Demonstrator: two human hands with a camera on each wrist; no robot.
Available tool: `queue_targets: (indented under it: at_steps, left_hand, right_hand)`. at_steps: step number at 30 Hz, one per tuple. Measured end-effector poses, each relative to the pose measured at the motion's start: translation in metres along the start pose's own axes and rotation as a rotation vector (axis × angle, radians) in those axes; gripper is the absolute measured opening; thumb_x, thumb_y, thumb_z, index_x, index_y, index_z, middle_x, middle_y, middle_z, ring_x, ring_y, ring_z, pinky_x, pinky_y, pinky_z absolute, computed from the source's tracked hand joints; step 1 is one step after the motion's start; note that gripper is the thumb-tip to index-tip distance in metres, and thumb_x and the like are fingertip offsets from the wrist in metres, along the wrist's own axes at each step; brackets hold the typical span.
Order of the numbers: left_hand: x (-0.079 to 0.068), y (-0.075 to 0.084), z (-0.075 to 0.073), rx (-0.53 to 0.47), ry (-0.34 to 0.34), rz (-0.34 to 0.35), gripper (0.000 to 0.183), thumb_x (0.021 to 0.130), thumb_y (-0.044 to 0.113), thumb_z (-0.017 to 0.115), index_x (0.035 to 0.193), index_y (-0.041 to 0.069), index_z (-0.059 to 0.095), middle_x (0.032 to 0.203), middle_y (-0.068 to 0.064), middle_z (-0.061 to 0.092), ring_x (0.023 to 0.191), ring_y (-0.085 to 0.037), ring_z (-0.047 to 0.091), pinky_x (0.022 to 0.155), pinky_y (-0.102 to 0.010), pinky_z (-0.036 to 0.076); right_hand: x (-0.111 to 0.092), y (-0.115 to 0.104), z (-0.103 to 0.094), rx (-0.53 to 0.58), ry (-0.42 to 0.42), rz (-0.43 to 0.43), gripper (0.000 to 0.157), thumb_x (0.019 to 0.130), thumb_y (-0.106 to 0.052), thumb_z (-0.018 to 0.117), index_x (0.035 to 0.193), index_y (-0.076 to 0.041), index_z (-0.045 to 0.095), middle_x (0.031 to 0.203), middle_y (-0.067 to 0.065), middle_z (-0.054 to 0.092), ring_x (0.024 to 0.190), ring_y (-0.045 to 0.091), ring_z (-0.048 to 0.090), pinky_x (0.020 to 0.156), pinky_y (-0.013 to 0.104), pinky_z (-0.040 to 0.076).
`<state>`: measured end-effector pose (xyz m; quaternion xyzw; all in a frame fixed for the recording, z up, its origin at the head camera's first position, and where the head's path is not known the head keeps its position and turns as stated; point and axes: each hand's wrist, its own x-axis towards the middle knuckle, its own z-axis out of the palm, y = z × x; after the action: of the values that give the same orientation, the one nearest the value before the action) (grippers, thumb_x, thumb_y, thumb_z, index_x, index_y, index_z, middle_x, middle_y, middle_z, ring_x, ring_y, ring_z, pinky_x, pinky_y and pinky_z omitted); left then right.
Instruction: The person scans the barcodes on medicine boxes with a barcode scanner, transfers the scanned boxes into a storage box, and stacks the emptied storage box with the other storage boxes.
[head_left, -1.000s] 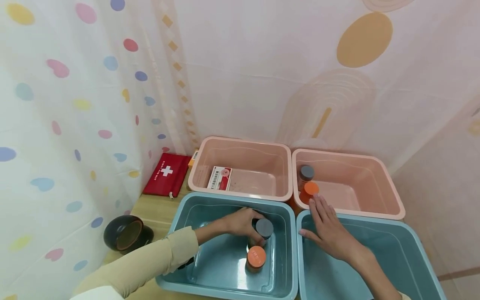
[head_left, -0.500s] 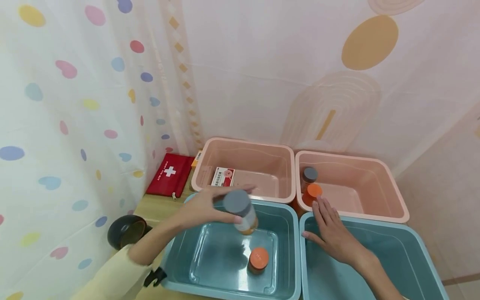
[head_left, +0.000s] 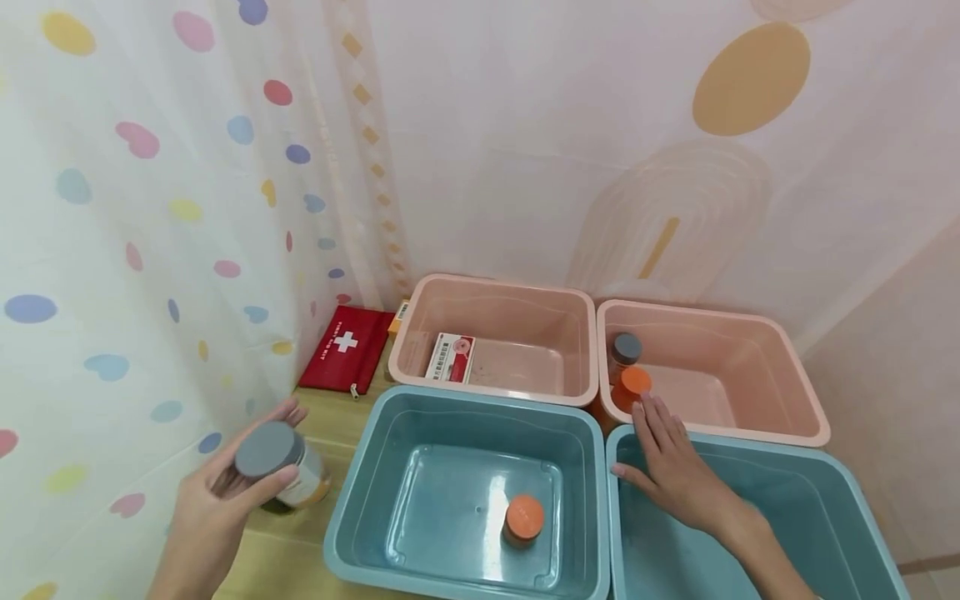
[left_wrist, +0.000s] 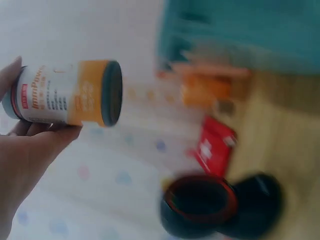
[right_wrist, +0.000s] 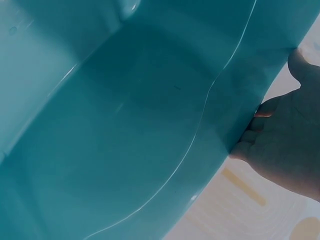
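While the left grip (head_left: pixel 212 512) clasps a gray-lidded jar (left_wrist: pixel 65 93), the right grip (head_left: pixel 678 479), straight-fingered, touches a blue bin (head_left: pixel 795 500).

Small corner with homelike look, hung with fabric; whether real home or other room, cannot tell. Curtain with coloured dots and hearts (head_left: pixel 97 250), nursery-like, at left; beige-pink hanging with arches and ovals (head_left: pixel 510 192) behind. Wood-grain desk (head_left: pixel 266 558) below. Household plastic tubs in pink (head_left: pixel 510 317) and blue (head_left: pixel 442 500) side by side. Home-medicine goods about: red pouch marked "First Aid Kit" (head_left: pixel 345 350), small printed carton (head_left: pixel 452 358) in pink tub, jar with "ImmPower" label (left_wrist: pixel 55 97).
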<state>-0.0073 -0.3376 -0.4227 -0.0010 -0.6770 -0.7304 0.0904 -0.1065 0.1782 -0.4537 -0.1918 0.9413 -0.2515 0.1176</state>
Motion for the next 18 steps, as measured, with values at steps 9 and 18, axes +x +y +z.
queue_targets:
  at_steps: [9,18]
  left_hand:
    - [-0.034,-0.044,-0.02,0.036,0.168,-0.063,0.07,0.099,-0.018,0.068,0.163,0.0,0.047,0.153,0.008,0.068,0.137,0.002,0.064,0.107,-0.009,0.049]
    - [-0.024,-0.061,-0.003,0.081,0.332,-0.102,0.072,0.089,-0.018,0.08,0.153,0.0,0.055,0.141,0.015,0.073,0.126,0.006,0.068,0.103,-0.006,0.049]
  right_hand:
    - [0.001,-0.001,-0.001,-0.005,0.0,0.002,0.104,0.103,-0.045,0.074,0.169,0.013,0.019,0.18,0.035,0.006,0.166,0.057,0.001,0.131,0.076,0.007]
    - [0.0,0.0,0.0,-0.003,-0.006,0.014,0.104,0.103,-0.046,0.074,0.169,0.013,0.019,0.179,0.035,0.007,0.166,0.057,0.001,0.131,0.075,0.006]
